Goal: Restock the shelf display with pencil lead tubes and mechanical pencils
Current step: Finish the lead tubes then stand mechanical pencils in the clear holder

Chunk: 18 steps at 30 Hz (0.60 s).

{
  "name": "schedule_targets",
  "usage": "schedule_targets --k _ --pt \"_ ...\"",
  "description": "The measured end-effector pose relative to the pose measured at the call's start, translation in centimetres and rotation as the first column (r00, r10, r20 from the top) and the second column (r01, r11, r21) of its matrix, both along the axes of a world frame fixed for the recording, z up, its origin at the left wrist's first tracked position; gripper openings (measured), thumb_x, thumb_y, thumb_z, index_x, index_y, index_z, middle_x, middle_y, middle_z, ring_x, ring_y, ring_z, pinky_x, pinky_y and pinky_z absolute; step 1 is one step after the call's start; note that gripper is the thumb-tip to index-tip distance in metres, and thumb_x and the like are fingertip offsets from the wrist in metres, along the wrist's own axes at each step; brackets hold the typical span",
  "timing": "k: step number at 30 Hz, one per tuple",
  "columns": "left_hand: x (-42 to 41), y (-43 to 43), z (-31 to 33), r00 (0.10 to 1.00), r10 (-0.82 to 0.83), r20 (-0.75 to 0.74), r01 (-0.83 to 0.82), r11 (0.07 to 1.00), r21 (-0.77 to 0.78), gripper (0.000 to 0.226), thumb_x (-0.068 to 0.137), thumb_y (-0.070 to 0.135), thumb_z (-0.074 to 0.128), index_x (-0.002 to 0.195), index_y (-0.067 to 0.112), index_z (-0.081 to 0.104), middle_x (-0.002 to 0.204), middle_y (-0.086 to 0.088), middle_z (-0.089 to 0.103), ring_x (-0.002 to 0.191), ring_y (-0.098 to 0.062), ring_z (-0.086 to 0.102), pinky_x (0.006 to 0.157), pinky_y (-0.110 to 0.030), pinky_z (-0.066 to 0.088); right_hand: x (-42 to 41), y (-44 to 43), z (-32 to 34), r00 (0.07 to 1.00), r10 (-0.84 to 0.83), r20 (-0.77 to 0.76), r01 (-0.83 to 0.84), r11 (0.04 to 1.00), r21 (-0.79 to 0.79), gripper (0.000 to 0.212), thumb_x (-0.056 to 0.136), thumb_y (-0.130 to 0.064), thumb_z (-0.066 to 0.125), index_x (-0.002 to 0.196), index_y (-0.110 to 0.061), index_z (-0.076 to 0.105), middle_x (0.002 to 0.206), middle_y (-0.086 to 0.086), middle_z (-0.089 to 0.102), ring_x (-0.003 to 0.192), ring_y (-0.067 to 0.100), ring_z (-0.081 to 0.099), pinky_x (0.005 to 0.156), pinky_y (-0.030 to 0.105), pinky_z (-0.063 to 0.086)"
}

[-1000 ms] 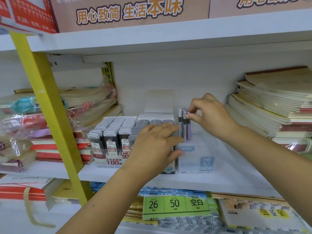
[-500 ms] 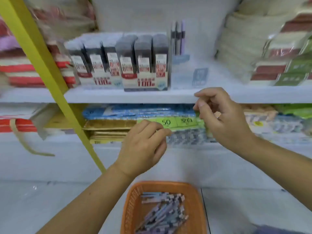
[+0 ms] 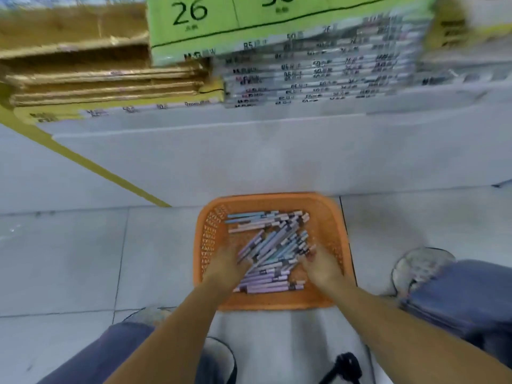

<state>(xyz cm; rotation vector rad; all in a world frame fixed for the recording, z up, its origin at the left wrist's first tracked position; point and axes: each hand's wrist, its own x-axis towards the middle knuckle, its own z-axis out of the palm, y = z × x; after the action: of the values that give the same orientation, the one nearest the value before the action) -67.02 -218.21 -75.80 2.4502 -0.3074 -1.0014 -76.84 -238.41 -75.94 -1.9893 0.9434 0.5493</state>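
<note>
A person's left hand (image 3: 225, 263) and right hand (image 3: 318, 268) are down in an orange basket (image 3: 277, 197), fingertips among the mechanical pencils (image 3: 273, 246) heaped loosely inside it. Motion blur hides whether either hand grasps anything. The basket sits on the tiled floor (image 3: 83, 259), and beyond it a white shelf (image 3: 194, 126) holds stacked paper goods (image 3: 318, 73). The pencils look light, stiff and smooth-barrelled, likely to roll or slide off one another. Gathering a few parallel ones around mid-barrel seems the surest hold.
</note>
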Motion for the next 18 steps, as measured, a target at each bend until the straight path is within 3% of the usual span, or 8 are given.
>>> schedule_targets --k 5,7,10,11,13,15,18 --pt "1.8 -2.0 -3.4 0.998 0.024 -0.06 -0.022 0.999 0.049 0.046 0.094 0.033 0.067 0.133 0.01 0.058 0.133 -0.014 0.061 0.117 -0.034 0.06 0.098 -0.039 0.049 0.9 1.4 -3.4 0.972 -0.221 -0.084 0.227 0.971 0.069 0.037 0.095 -0.035 0.06 0.12 -0.008 0.065 0.117 0.013 0.068 0.107 0.032 0.063 0.079 0.026 0.043" --pt "2.5 -2.5 -4.2 0.995 0.02 -0.101 -0.015 0.999 0.05 0.039 0.09 0.034 0.072 0.121 0.011 0.066 0.118 -0.013 0.069 0.103 -0.031 0.065 0.089 -0.041 0.053 1.3 1.7 -3.7 0.943 -0.326 -0.063 0.33 0.941 0.08 0.033 0.091 -0.031 0.067 0.117 -0.01 0.065 0.115 0.011 0.069 0.104 0.031 0.064 0.078 0.027 0.041" --pt "2.8 -3.3 -4.8 0.985 0.018 -0.171 -0.005 0.997 0.076 0.027 0.089 0.038 0.074 0.099 0.014 0.071 0.096 -0.01 0.073 0.083 -0.026 0.067 0.069 -0.034 0.052 1.8 2.3 -4.2 0.911 -0.41 -0.049 0.413 0.908 0.071 0.013 0.085 -0.026 0.073 0.089 -0.02 0.062 0.1 0.005 0.072 0.082 0.021 0.063 0.074 0.029 0.044" --pt "2.7 -3.4 -5.0 0.983 0.013 -0.185 0.003 0.996 0.085 0.025 0.089 0.039 0.073 0.096 0.015 0.07 0.092 -0.009 0.073 0.08 -0.025 0.066 0.065 -0.031 0.048 2.0 2.5 -4.4 0.897 -0.439 -0.042 0.441 0.894 0.077 0.015 0.083 -0.025 0.075 0.083 -0.02 0.06 0.094 0.002 0.071 0.08 0.019 0.062 0.075 0.029 0.046" --pt "2.3 -3.5 -5.3 0.983 0.032 -0.179 -0.013 0.995 0.102 0.021 0.089 0.037 0.073 0.091 0.017 0.066 0.085 -0.005 0.069 0.072 -0.018 0.062 0.061 -0.027 0.042 2.5 2.8 -4.6 0.872 -0.488 -0.043 0.489 0.863 0.126 0.022 0.079 -0.025 0.077 0.093 -0.014 0.065 0.094 0.002 0.071 0.088 0.021 0.066 0.081 0.032 0.052" --pt "2.0 -3.4 -5.4 0.982 0.076 -0.173 -0.062 0.994 0.085 0.014 0.09 0.029 0.073 0.093 0.02 0.064 0.088 -0.003 0.067 0.07 -0.013 0.058 0.064 -0.026 0.041 3.0 3.1 -4.8 0.856 -0.515 -0.039 0.513 0.841 0.171 0.041 0.078 -0.025 0.079 0.113 -0.01 0.063 0.106 0.004 0.069 0.096 0.023 0.065 0.086 0.031 0.051" --pt "2.2 -2.9 -5.1 0.968 0.119 -0.219 -0.114 0.993 0.037 0.018 0.095 0.024 0.066 0.111 0.015 0.066 0.092 -0.002 0.067 0.079 -0.017 0.059 0.067 -0.026 0.042 3.3 3.3 -5.0 0.849 -0.526 -0.048 0.518 0.813 0.265 0.036 0.085 -0.024 0.074 0.117 -0.01 0.063 0.11 0.008 0.069 0.092 0.022 0.065 0.073 0.025 0.049"
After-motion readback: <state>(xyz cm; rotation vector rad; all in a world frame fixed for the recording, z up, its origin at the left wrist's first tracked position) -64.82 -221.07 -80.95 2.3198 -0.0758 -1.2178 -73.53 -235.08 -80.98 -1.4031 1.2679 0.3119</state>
